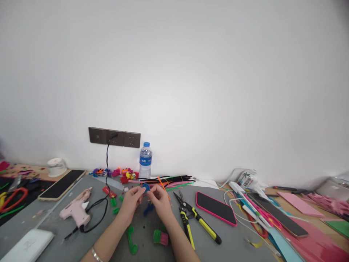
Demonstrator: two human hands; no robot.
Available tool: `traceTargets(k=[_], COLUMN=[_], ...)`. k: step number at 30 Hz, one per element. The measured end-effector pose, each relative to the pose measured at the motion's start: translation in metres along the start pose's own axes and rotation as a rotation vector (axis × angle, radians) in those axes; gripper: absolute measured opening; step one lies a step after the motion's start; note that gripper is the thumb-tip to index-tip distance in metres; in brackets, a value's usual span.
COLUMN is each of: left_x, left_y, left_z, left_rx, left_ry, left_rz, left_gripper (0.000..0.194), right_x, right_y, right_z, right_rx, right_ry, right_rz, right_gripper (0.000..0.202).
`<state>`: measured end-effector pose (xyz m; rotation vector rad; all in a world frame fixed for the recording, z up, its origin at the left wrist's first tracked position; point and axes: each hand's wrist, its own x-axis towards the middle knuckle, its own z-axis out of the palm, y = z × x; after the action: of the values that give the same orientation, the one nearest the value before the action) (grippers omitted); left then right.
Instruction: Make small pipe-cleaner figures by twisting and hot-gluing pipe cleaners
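My left hand (132, 203) and my right hand (159, 201) are close together above the grey mat, fingers pinched on a small blue fuzzy piece (146, 187) between them. Below the hands, a darker blue piece (148, 209) lies on the mat. Nearer to me are a green curved piece (131, 240) and a green and pink block (160, 237) beside my right forearm. Small green pieces (113, 202) and a red piece (108, 191) lie left of my left hand. Colourful pipe cleaners (177, 179) are spread behind the hands.
Yellow-black pliers (191, 211) and a pink-edged phone (216, 208) lie to the right. A pink glue gun (77, 209), its cord plugged into the wall socket (114, 138), rests left. A water bottle (145, 161) stands by the wall. Scissors, cables and coloured sheets lie far right.
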<state>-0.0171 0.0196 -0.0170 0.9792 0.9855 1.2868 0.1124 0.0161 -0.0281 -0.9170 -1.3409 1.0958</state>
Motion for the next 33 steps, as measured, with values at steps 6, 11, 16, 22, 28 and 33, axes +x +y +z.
traceTargets(k=[6, 11, 16, 22, 28, 33], left_x=[0.0001, 0.0005, -0.0001, 0.0011, 0.0019, 0.0014], left_y=[-0.0012, -0.0024, -0.0039, -0.0069, -0.0095, -0.0099], left_z=[-0.0010, -0.0008, 0.0000, -0.0012, -0.0032, -0.0034], left_rx=[0.048, 0.042, 0.035, 0.059, 0.077, 0.100], left_ry=[0.021, 0.035, 0.038, 0.050, 0.044, 0.034], left_rz=[0.009, 0.007, 0.005, 0.021, 0.041, 0.049], left_gripper=[0.048, 0.049, 0.048, 0.049, 0.047, 0.046], right_x=[-0.0010, -0.0018, -0.0015, -0.0022, -0.0025, -0.0030], right_y=[0.0007, -0.0034, -0.0020, 0.0000, 0.0000, 0.0008], right_z=[0.0001, 0.0004, 0.0004, 0.0015, 0.0022, 0.0024], right_rx=[-0.070, -0.117, -0.125, -0.134, -0.147, -0.164], right_ry=[0.022, 0.018, 0.023, 0.037, 0.037, 0.048], right_rz=[-0.038, -0.038, -0.041, -0.064, -0.058, -0.060], right_gripper=[0.031, 0.027, 0.027, 0.029, 0.028, 0.029])
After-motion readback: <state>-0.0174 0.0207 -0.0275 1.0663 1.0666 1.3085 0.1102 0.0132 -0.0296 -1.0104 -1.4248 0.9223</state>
